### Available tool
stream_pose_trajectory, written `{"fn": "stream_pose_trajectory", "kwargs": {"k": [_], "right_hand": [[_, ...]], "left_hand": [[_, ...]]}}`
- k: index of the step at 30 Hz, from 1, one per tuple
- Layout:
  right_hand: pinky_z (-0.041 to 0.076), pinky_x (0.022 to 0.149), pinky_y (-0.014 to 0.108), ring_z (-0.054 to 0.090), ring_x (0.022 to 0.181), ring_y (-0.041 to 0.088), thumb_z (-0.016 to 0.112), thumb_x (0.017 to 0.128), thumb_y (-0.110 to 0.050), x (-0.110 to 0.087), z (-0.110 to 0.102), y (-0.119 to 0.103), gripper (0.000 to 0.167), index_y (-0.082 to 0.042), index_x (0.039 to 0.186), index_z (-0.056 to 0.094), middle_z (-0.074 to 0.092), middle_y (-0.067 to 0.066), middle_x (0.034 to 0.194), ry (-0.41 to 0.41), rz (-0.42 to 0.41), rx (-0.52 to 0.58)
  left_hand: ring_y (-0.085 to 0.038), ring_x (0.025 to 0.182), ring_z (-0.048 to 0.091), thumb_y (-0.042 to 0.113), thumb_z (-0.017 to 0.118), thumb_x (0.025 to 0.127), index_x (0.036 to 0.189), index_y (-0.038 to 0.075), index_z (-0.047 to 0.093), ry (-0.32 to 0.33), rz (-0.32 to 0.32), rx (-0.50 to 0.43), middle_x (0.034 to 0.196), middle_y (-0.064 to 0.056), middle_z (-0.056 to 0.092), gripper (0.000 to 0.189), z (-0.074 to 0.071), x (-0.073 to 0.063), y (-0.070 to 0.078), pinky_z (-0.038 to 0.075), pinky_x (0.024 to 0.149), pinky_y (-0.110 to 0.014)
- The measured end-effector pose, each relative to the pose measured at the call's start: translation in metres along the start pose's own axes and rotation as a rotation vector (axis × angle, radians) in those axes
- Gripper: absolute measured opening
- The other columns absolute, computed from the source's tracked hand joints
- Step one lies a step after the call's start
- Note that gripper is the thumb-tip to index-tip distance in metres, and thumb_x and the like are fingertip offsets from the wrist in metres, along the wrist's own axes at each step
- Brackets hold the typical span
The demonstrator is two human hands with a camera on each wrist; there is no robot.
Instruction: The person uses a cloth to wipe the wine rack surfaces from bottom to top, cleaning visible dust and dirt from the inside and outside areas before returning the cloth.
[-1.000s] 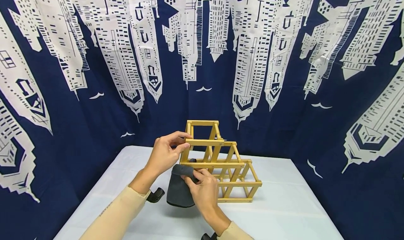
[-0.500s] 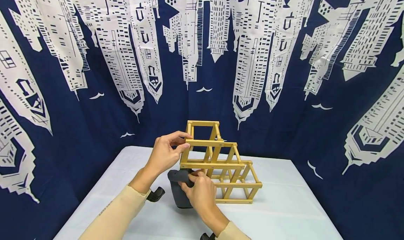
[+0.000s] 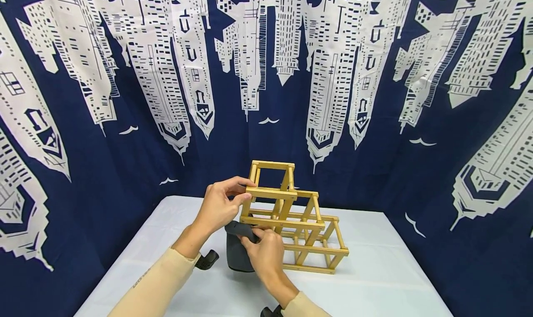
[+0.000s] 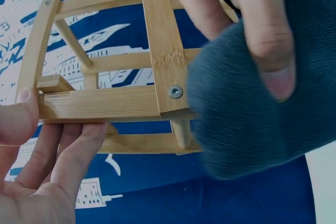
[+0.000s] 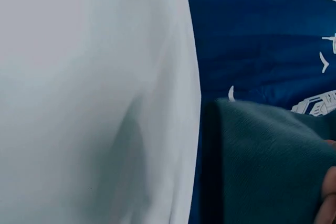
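A stepped, ladder-like wooden rack (image 3: 272,194) of light bars and dowels stands on the white table. My left hand (image 3: 220,207) holds its upper left corner, thumb on one side of a bar (image 4: 105,103) and fingers on the other in the left wrist view. Lower down, my right hand (image 3: 268,253) pinches a dark grey-blue cloth (image 3: 239,254) against the rack's left side, near the middle bar. The cloth is folded over at the top and hangs beside the rack. In the left wrist view the cloth (image 4: 236,114) covers part of a bar joint; some right fingers are hidden behind it.
A white cloth-covered table (image 3: 374,280) carries the rack. Behind it hangs a navy curtain (image 3: 354,178) with white city buildings printed upside down. Black camera mounts (image 3: 207,260) sit at both wrists.
The cloth's hanging part has narrowed and bunched around the right fingers, which shifted slightly along the rack's side. The rack has shifted slightly right, with the left hand still holding its corner.
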State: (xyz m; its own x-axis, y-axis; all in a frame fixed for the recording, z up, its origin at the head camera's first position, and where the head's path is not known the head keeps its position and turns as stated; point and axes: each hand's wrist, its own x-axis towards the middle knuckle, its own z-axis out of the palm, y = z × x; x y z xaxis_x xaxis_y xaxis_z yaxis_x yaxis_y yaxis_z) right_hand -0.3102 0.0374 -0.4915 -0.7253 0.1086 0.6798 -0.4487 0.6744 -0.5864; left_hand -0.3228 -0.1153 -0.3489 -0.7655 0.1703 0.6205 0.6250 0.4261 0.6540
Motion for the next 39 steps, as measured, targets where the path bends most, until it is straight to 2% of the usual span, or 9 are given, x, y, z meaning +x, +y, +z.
{"fn": "stream_pose_trajectory", "kwargs": {"k": [4, 9, 14, 20, 27, 39], "right_hand": [[0.054, 0.059, 0.017, 0.064, 0.068, 0.000, 0.107, 0.085, -0.018, -0.003, -0.001, 0.002, 0.020, -0.009, 0.098, 0.094, 0.084, 0.002, 0.089, 0.056, -0.031, 0.116], [0.053, 0.056, 0.015, 0.057, 0.066, -0.007, 0.105, 0.087, -0.015, -0.006, -0.005, 0.003, 0.022, -0.008, 0.106, 0.094, 0.082, 0.000, 0.092, 0.097, -0.040, 0.218], [0.050, 0.056, 0.011, 0.055, 0.065, -0.008, 0.106, 0.087, -0.017, -0.005, -0.011, 0.005, 0.023, -0.010, 0.106, 0.095, 0.082, -0.002, 0.092, 0.094, -0.074, 0.202], [0.049, 0.055, 0.010, 0.053, 0.064, -0.009, 0.106, 0.087, -0.018, -0.004, -0.022, 0.007, 0.023, -0.009, 0.104, 0.094, 0.083, -0.001, 0.094, 0.073, -0.139, 0.185], [0.048, 0.056, 0.008, 0.053, 0.063, -0.010, 0.108, 0.083, -0.018, -0.008, -0.031, 0.011, 0.026, -0.009, 0.103, 0.093, 0.084, -0.001, 0.095, 0.082, -0.175, 0.151], [0.047, 0.051, 0.008, 0.051, 0.061, -0.013, 0.106, 0.083, -0.010, -0.013, -0.050, 0.011, 0.022, -0.009, 0.098, 0.091, 0.083, -0.003, 0.095, 0.113, -0.259, 0.218]], "left_hand": [[-0.022, 0.100, 0.089, 0.006, 0.088, 0.103, 0.124, 0.023, 0.088, 0.003, 0.013, 0.011, 0.100, 0.001, 0.090, 0.027, 0.002, 0.001, 0.001, 0.065, 0.082, -0.033], [-0.023, 0.102, 0.090, 0.007, 0.088, 0.103, 0.124, 0.023, 0.088, -0.009, 0.022, 0.011, 0.103, 0.001, 0.091, 0.026, 0.004, 0.004, 0.003, 0.069, 0.085, -0.041], [-0.023, 0.102, 0.089, 0.008, 0.088, 0.103, 0.124, 0.024, 0.088, -0.006, 0.019, 0.000, 0.103, 0.002, 0.091, 0.026, 0.003, 0.005, 0.004, 0.072, 0.090, -0.050], [-0.022, 0.103, 0.089, 0.009, 0.088, 0.104, 0.124, 0.024, 0.088, -0.008, 0.005, -0.007, 0.103, 0.002, 0.091, 0.026, 0.000, 0.005, 0.003, 0.071, 0.093, -0.049], [-0.026, 0.105, 0.089, 0.011, 0.088, 0.105, 0.127, 0.023, 0.087, -0.008, -0.011, -0.005, 0.106, -0.001, 0.091, 0.026, 0.000, 0.002, 0.002, 0.072, 0.098, -0.059], [-0.022, 0.103, 0.089, 0.013, 0.088, 0.105, 0.129, 0.025, 0.087, -0.024, -0.023, -0.006, 0.105, 0.000, 0.091, 0.026, 0.002, 0.002, 0.001, 0.072, 0.094, -0.055]]}}
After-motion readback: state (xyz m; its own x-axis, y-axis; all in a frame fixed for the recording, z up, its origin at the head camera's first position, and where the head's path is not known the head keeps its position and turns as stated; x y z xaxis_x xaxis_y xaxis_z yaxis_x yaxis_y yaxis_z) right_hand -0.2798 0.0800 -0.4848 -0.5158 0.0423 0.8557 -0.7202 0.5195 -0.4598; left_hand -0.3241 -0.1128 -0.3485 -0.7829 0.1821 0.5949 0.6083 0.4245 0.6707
